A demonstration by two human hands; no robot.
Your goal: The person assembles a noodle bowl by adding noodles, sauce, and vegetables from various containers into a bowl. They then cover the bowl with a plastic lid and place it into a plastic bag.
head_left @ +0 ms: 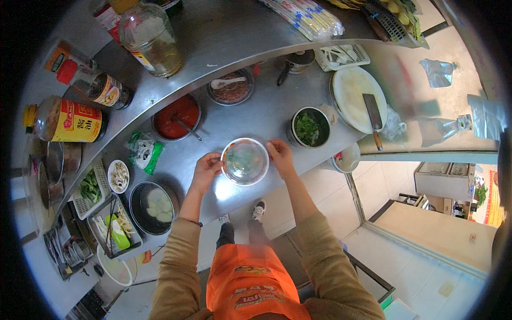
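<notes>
Through the head camera I observe a steel counter (250, 114) above a pale tiled floor (368, 256). Nearest to me is the orange apron (250, 290) of the wearer. Ahead of it, at the counter's front edge, is a round bowl (245, 162) with a clear top; its contents are blurred. The left hand (207, 169) pinches the rim at the left; the right hand (280, 156) pinches it at the right. I cannot tell whether the bowl's base touches the counter. To the left, a dark pot (140, 207) contains pale slices (159, 205); a green-and-white bag (144, 153) lies farther in. To the right, I note chopped greens (308, 128) in a metal pot (292, 136). Beyond the hands are red sauce (173, 117), with a spoon (189, 129) in it, and, at right, a round board (349, 98) with a cleaver (372, 113) resting on it, handle overhanging. Farthest, a shelf (224, 26) supports a large bottle (152, 40) and a noodle pack (309, 18).
</notes>
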